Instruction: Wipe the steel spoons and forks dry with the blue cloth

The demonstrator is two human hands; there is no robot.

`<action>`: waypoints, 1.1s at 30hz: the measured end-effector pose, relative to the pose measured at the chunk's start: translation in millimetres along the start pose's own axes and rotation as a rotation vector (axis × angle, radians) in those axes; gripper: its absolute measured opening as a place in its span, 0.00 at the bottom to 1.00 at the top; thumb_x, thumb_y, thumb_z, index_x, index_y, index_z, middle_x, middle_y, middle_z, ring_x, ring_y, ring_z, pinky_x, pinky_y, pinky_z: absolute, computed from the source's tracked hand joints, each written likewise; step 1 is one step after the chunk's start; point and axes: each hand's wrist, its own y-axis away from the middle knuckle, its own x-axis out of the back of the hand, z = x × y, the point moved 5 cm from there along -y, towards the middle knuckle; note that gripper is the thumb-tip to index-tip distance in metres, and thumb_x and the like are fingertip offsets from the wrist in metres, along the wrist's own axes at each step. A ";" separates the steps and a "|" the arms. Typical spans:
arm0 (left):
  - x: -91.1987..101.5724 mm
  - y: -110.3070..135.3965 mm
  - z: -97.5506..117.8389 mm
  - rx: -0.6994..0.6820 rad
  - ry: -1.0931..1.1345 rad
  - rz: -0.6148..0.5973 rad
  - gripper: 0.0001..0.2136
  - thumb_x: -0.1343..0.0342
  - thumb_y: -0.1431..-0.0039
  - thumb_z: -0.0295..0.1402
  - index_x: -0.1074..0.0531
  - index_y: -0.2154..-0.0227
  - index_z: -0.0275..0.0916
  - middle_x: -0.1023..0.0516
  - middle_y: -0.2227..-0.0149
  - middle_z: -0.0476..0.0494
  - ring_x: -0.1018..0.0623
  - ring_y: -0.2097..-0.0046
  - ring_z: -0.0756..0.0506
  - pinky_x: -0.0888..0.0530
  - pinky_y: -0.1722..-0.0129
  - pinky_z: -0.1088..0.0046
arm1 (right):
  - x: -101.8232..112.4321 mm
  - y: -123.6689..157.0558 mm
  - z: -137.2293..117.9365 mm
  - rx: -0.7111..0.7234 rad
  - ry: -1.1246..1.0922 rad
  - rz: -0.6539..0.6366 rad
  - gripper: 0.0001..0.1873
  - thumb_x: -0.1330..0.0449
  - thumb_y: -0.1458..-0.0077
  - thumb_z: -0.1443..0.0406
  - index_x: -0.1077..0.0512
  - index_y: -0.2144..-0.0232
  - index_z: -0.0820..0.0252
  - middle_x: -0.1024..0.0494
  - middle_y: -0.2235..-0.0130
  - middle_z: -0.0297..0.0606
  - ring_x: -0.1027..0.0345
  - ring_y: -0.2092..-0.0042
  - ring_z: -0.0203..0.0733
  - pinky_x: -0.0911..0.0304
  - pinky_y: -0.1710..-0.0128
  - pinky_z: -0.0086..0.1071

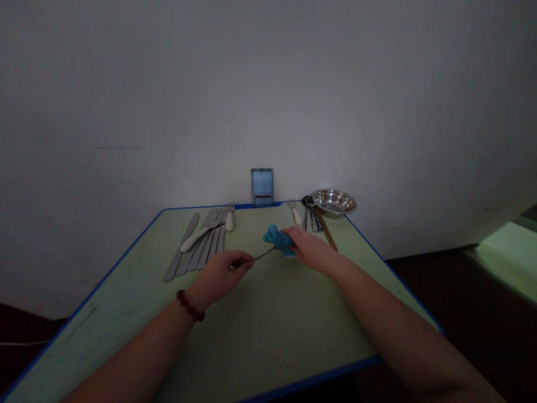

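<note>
My left hand (226, 270) is closed on the handle end of a thin metal utensil (264, 255) above the middle of the table. The utensil's far end is hidden in a bunched blue cloth (282, 240), so its kind cannot be told. My right hand (305, 246) grips that cloth around the hidden end, fingers pressed together. To the left of my hands lie several table knives (181, 253) and forks, with a white-handled piece (196, 239) across them. A white-handled fork (229, 218) rests at their far end.
A metal bowl (334, 202) stands at the back right corner. Beside it lie spoons (314, 219), brown chopsticks (327, 230) and a small white-handled fork (296, 215). A screen device (262, 187) leans against the wall behind the blue-edged table (268, 330).
</note>
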 end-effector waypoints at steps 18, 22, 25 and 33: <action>-8.3 0.9 6.0 -0.054 0.038 -0.068 0.11 0.53 0.52 0.37 0.27 0.75 0.40 0.24 0.72 0.46 0.27 0.68 0.46 0.35 0.68 0.73 | -15.0 2.7 -10.1 0.079 0.088 -0.192 0.18 0.52 0.50 0.74 0.39 0.55 0.63 0.32 0.57 0.43 0.39 0.55 0.39 0.44 0.55 0.33; -10.5 1.2 6.9 -0.049 0.030 -0.098 0.11 0.54 0.53 0.35 0.27 0.76 0.39 0.25 0.74 0.46 0.28 0.70 0.47 0.36 0.69 0.74 | -18.8 4.3 -12.8 0.091 0.109 -0.219 0.19 0.51 0.51 0.74 0.38 0.55 0.60 0.31 0.58 0.41 0.38 0.56 0.38 0.43 0.57 0.33; -11.0 1.4 7.8 -0.038 0.033 -0.110 0.10 0.53 0.54 0.34 0.27 0.77 0.40 0.25 0.76 0.48 0.29 0.71 0.48 0.37 0.71 0.75 | -20.0 5.9 -15.4 0.090 0.125 -0.237 0.19 0.50 0.51 0.73 0.37 0.55 0.59 0.30 0.59 0.41 0.37 0.58 0.39 0.42 0.60 0.33; -9.5 2.7 7.3 -0.018 0.083 -0.133 0.10 0.53 0.55 0.35 0.28 0.78 0.40 0.28 0.79 0.50 0.31 0.74 0.49 0.38 0.73 0.76 | -10.1 4.3 -15.5 0.063 0.091 -0.235 0.16 0.48 0.52 0.70 0.35 0.58 0.60 0.29 0.59 0.42 0.36 0.58 0.42 0.42 0.61 0.35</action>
